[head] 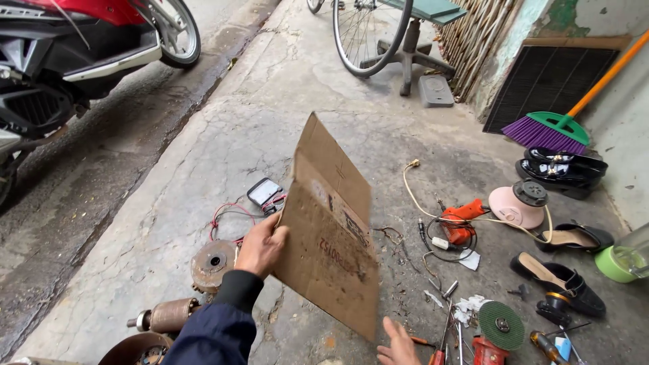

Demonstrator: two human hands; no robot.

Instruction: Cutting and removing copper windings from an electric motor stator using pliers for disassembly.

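Left hand [262,247] clamped on the left edge of a brown cardboard sheet [331,230], fingers wrapped round it, dark blue sleeve behind; sheet held off the concrete ground [223,128], tilted, creased across the middle. Right hand [399,345] at bottom edge of view, fingers spread apart, just beside the sheet's lower corner; contact cannot be told. Left of the sheet: rusty motor housing [213,263], rotor [165,315], small meter [264,193] with red leads; right: orange drill [463,220], green grinding disc [501,325], black shoes [561,280].
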